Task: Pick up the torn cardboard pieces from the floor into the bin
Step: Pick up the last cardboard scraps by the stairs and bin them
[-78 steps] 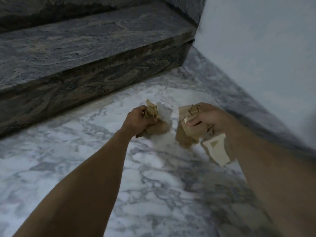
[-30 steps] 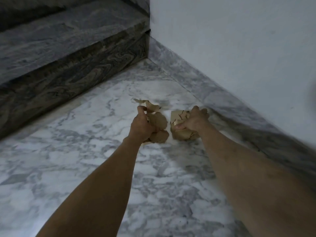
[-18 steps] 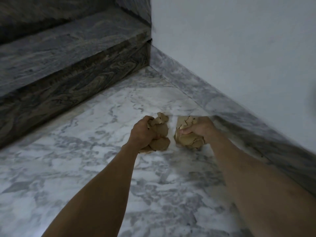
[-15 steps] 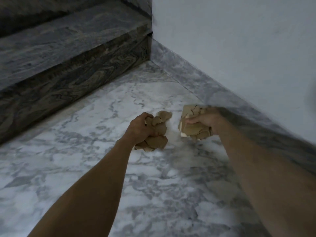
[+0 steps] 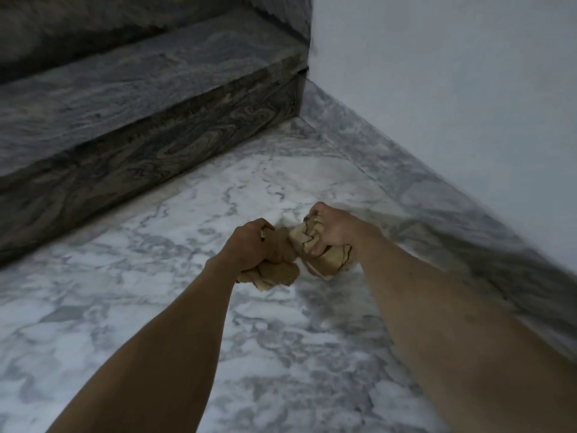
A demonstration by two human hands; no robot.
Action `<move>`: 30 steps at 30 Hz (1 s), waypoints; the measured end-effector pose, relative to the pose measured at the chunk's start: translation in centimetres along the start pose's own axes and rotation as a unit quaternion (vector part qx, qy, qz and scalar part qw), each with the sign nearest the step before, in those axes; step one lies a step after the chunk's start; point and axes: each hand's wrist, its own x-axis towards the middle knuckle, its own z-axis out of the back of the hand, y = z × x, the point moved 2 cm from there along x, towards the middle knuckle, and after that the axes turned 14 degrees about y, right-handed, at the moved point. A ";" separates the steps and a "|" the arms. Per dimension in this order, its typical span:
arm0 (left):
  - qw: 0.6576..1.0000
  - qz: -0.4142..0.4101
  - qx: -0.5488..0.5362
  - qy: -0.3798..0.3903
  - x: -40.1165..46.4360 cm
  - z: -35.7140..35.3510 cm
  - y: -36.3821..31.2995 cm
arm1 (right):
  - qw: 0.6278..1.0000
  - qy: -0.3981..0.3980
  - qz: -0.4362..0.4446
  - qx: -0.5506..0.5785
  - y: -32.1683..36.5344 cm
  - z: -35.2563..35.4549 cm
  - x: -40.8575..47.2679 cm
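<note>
The person is reaching both bare arms out over a white, grey-veined marble floor (image 5: 162, 307). The left hand (image 5: 246, 245) is gripping a bunch of brown torn cardboard (image 5: 276, 270), fingers curled tightly round it, with crumpled pieces sticking out below and to the right of the fist. The right hand (image 5: 335, 229) is clutching a second, paler wad (image 5: 315, 253), fingers wrapped over its top and thumb pressing its side; dark tear lines are showing across its face. The two bunches are sitting just beside each other, possibly touching, between the fists and above the floor. A dark veined stone step (image 5: 140, 120) is running across the upper left, meeting a pale wall (image 5: 452, 89) at the corner. A grey marble skirting (image 5: 437, 182) is lining the base of the wall.
</note>
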 end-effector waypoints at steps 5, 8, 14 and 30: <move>0.999 0.013 -0.033 0.009 0.0 -0.2 0.6 | 0.999 -0.044 -0.025 0.014 -1.0 -1.0 0.3; 0.998 0.002 -0.062 0.007 -0.1 -0.3 0.6 | 0.997 -0.061 -0.026 0.032 -1.2 -1.2 0.0; 0.984 -0.021 -0.165 -0.056 0.0 -1.0 1.1 | 0.956 -0.097 -0.016 0.278 -3.2 -1.5 -0.5; 0.919 0.013 -0.391 0.045 0.1 -2.4 -2.2 | 0.948 -0.159 -0.067 0.268 0.0 -1.2 -1.9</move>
